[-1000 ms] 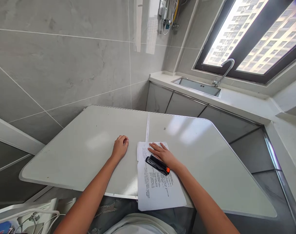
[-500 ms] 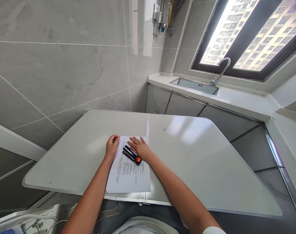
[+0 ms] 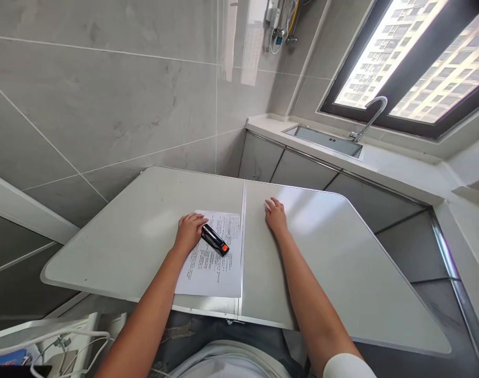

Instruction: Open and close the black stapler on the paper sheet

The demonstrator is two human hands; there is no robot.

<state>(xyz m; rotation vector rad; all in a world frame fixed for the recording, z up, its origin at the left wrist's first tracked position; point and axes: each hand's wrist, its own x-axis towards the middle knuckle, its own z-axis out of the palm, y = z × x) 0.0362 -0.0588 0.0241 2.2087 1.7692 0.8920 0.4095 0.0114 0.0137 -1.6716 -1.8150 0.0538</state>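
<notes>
A sheet of printed paper [image 3: 208,283] lies on the table, left of its centre seam. On it rests a black stapler [image 3: 215,240] with an orange end, set at a slant. My left hand [image 3: 189,230] lies flat over the paper's upper left part, fingers stretched out beside the stapler's far end. To the right of the seam, my right hand [image 3: 277,215] is down at the tabletop, its fingers bent and drawn together. What lies between those fingertips, if anything, is too small to make out.
The pale folding table [image 3: 342,273] has a raised metal seam [image 3: 243,236] down the middle. A tiled wall [image 3: 145,105] stands behind it. At the back right is a counter with a sink [image 3: 326,140] and faucet [image 3: 375,118]. Cables [image 3: 74,336] hang at the lower left.
My right hand has left the paper and moved right across the seam, to where a tiny dark thing lay. My left hand has shifted from the paper's edge onto the sheet, close to the stapler.
</notes>
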